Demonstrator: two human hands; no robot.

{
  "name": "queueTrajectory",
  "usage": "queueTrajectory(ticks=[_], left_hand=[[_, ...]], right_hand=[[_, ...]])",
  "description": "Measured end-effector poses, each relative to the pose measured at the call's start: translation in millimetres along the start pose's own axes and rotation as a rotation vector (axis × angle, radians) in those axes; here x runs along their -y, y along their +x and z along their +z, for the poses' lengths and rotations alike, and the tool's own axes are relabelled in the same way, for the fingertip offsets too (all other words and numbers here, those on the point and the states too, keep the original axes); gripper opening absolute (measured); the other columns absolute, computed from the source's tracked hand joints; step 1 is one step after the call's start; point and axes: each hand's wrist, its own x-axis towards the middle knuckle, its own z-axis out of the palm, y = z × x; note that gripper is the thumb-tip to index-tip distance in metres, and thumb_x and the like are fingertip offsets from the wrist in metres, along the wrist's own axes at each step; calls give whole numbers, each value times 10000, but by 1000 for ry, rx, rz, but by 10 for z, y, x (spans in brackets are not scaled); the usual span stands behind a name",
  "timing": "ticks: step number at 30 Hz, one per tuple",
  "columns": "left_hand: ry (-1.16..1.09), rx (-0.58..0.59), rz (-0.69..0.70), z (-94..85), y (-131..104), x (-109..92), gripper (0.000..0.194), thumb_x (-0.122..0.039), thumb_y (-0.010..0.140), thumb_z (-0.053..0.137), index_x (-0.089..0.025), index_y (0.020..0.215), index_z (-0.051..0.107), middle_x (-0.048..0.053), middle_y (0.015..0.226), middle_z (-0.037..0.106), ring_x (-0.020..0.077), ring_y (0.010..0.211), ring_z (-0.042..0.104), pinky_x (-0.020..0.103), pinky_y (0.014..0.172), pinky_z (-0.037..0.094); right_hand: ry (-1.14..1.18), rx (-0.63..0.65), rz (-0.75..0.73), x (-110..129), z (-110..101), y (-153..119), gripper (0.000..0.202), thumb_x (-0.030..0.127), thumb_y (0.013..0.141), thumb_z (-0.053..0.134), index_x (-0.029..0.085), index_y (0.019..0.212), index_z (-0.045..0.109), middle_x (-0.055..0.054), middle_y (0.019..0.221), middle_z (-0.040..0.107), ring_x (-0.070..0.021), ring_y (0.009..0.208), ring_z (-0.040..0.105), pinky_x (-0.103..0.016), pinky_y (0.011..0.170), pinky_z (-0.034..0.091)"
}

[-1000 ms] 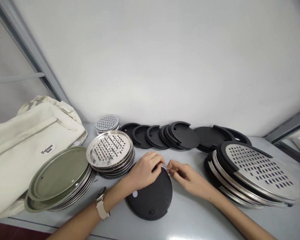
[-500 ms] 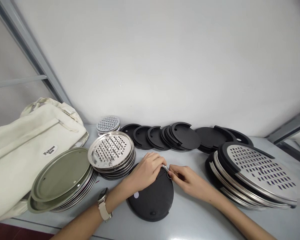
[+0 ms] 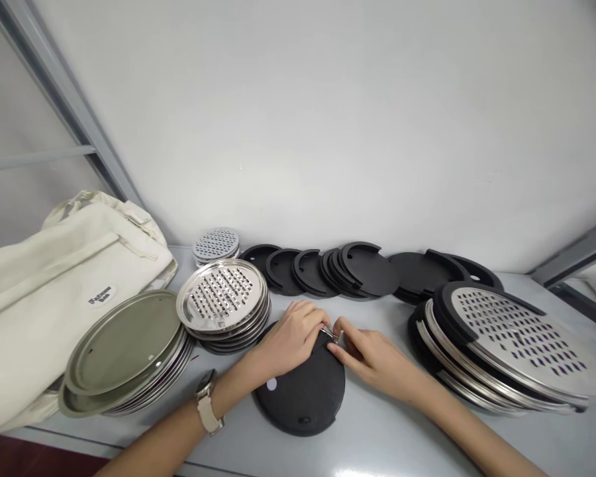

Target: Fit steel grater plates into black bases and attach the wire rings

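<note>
A round black disc (image 3: 302, 394) lies on the grey table below my hands. My left hand (image 3: 295, 334), with a watch on the wrist, is closed over the disc's top edge. Its fingertips pinch one end of a small silver metal piece (image 3: 329, 332). My right hand (image 3: 360, 348) has thumb and forefinger at the other end of that piece, just right of the disc; whether these fingertips grip it is too small to tell. The palm side of my left hand is hidden.
Stacked grater plates (image 3: 221, 295) and olive green trays (image 3: 129, 344) stand left, beside a cream bag (image 3: 74, 265). Black round holders (image 3: 370, 268) line the wall. A tall stack with a large grater plate (image 3: 519, 334) is at the right.
My right hand's thumb and forefinger have spread a little and shifted slightly at the metal piece. My left hand stays nearly where it was. The view has moved slightly.
</note>
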Motion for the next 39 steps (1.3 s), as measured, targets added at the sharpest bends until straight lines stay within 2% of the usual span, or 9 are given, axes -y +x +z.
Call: queueTrajectory(ticks=[7,15,20,23,25,27,30,34,39], left_hand=[[-32,-2,-5,0,2,1,192,-79,931,376,-184,919,536,17,928,584,161,926,528,313,898,389],[-59,-2,-22,-2,7,-16,160,-109,935,375,-186,947,514,29,939,594,172,924,537,326,872,405],[-17,25,-16,-12,8,-28,167,-101,932,365,-191,910,504,18,909,580,165,902,539,327,880,404],[31,-10,-11,-36,-1,-53,152,-123,933,368,-191,1006,482,44,992,564,179,973,529,334,904,407],[94,-33,-18,-62,-16,-79,134,-164,939,366,-177,1032,462,67,1003,559,193,963,540,327,863,429],[193,31,-23,-94,-37,-105,116,-227,943,372,-174,944,474,53,875,577,194,819,576,304,730,449],[354,186,-21,-131,-69,-126,197,-336,918,425,-178,821,492,27,694,582,193,619,581,287,556,390],[457,224,-6,-141,-85,-114,218,-376,900,450,-173,862,516,40,707,629,215,602,606,292,519,353],[419,258,91,-144,-73,-79,172,-320,913,435,-179,855,514,33,735,650,195,634,623,279,521,347]], right_hand=[[88,-8,-20,-16,21,3,127,338,985,307,245,1034,380,89,531,364,-134,475,379,-229,526,276],[229,-22,-7,-34,68,17,164,373,980,315,236,921,384,66,614,408,-119,520,362,-233,534,289],[299,-39,-5,-16,62,29,211,378,981,300,234,835,349,64,610,363,-120,537,333,-235,530,280],[322,-48,-21,-21,65,36,222,379,982,302,228,828,354,59,623,377,-118,552,342,-237,539,292],[326,-45,-21,-29,64,39,227,376,981,310,225,819,358,59,632,381,-114,555,338,-236,539,292],[328,-36,-17,-31,55,41,234,374,981,314,221,811,364,60,634,373,-111,557,328,-234,534,285],[341,-31,-16,-18,32,43,236,375,980,316,216,820,385,63,631,369,-109,559,327,-229,534,288],[364,-34,-13,5,6,43,242,393,974,324,213,830,397,67,618,362,-106,550,326,-220,522,285],[375,-17,-27,-9,-4,36,230,379,968,345,206,832,414,67,602,370,-103,543,334,-219,519,287]])
